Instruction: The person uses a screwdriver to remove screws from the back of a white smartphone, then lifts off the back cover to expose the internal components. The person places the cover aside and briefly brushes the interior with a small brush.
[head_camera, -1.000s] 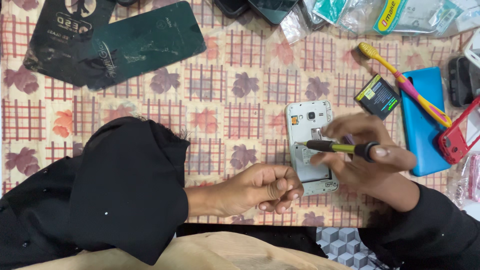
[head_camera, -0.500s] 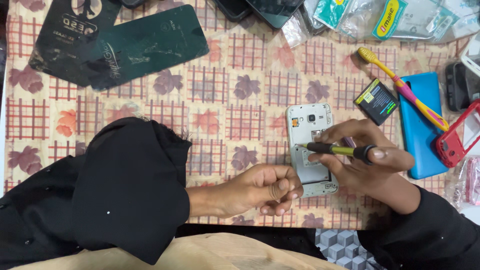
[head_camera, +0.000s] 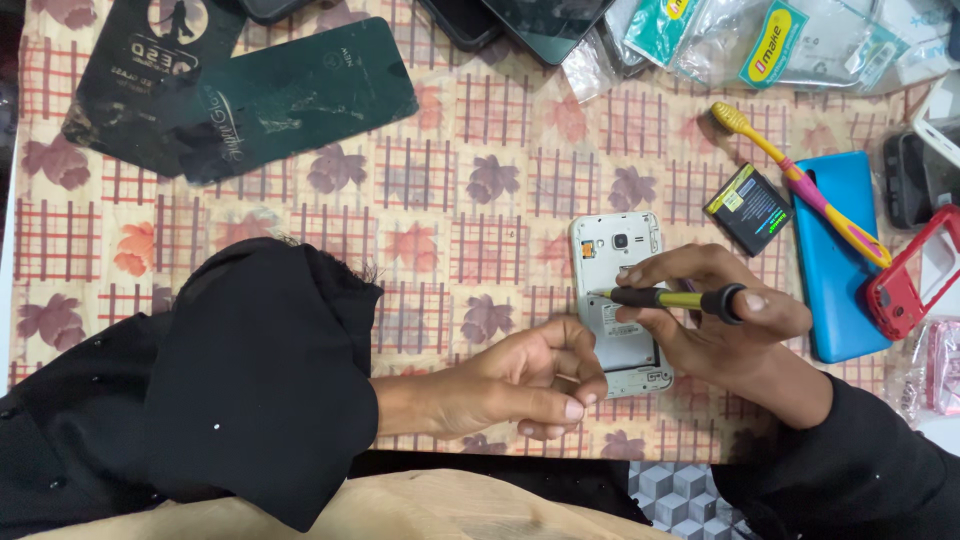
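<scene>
A white phone (head_camera: 617, 262) with its back cover off lies on the patterned cloth. My right hand (head_camera: 722, 322) grips a small screwdriver (head_camera: 668, 298) with a black and yellow handle, its tip on the phone's left edge. My left hand (head_camera: 535, 378) rests at the phone's lower left corner, fingers curled against it. Both arms are in black sleeves.
A black phone battery (head_camera: 749, 208), a blue phone cover (head_camera: 833, 270) and a yellow and pink toothbrush (head_camera: 800, 184) lie right of the phone. A red phone frame (head_camera: 915, 275) sits at the right edge. Dark green back covers (head_camera: 290, 95) lie at the top left, plastic packets (head_camera: 780, 40) at the top right.
The hands, the screwdriver and the phone keep almost the same pose. The view has shifted slightly.
</scene>
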